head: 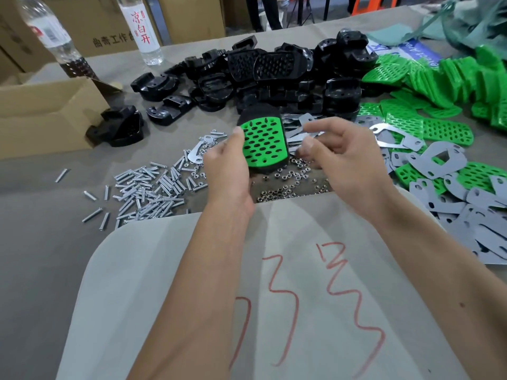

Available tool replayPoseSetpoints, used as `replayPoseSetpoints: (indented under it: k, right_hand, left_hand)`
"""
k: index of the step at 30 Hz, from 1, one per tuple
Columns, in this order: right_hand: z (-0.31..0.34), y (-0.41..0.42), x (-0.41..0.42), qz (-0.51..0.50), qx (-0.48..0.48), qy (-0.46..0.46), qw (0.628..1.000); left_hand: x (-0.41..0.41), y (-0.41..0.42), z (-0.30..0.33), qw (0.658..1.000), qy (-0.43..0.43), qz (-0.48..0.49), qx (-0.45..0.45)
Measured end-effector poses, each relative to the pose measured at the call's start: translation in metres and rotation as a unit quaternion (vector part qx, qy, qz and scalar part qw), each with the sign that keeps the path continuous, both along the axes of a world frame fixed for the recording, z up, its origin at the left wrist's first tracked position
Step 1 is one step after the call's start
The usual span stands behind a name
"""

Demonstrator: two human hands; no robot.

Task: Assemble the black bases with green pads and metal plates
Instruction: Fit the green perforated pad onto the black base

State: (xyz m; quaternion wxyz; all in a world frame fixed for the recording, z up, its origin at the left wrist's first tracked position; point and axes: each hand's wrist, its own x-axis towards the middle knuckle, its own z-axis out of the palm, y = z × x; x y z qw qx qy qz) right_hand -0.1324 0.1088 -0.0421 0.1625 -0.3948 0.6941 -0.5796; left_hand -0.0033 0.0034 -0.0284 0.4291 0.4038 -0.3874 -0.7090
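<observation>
Left hand grips one black base with a green pad already seated on it, held up above the nuts at the middle of the surface. Right hand hovers just beside it, fingers loosely curled, apparently holding nothing. No metal plate is on this unit yet, by the look of it. Far off lies a big pile of bare bases; loose pads and plates lie right, bolts left: plenty left.
</observation>
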Motion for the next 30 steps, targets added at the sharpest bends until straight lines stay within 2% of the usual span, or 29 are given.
replayPoseSetpoints:
  k: [2, 4, 7, 11, 17, 23, 25, 30]
  right_hand:
    - [-0.002, 0.003, -0.010, -0.010, 0.118, 0.196, 0.973]
    - [-0.002, 0.003, -0.013, 0.023, 0.211, 0.289, 0.934]
    - [-0.004, 0.001, -0.009, 0.042, 0.218, 0.296, 0.929]
    - [-0.003, 0.002, -0.008, 0.033, 0.201, 0.293, 0.934]
    - [-0.003, 0.003, -0.006, 0.014, 0.174, 0.296, 0.939]
    - [-0.001, -0.001, 0.009, 0.004, 0.107, 0.324, 0.940]
    - [0.003, -0.012, 0.025, 0.045, 0.119, 0.339, 0.932]
    - [0.016, -0.060, 0.072, 0.177, 0.132, 0.367, 0.904]
  left_hand:
    - [0.006, -0.008, 0.002, 0.999, 0.022, 0.031, 0.000]
    - [0.012, -0.015, 0.005, 0.997, 0.050, 0.044, 0.027]
    - [0.018, -0.019, 0.004, 0.996, 0.056, 0.038, 0.058]
    - [0.019, -0.017, 0.002, 0.999, 0.026, 0.010, 0.027]
    - [0.023, -0.022, 0.001, 0.999, -0.020, 0.050, 0.010]
    - [0.058, -0.049, 0.009, 0.975, 0.005, 0.220, 0.020]
    - [0.070, -0.055, 0.011, 0.959, -0.005, 0.282, 0.012]
    - [0.081, -0.063, 0.012, 0.935, -0.032, 0.354, -0.002]
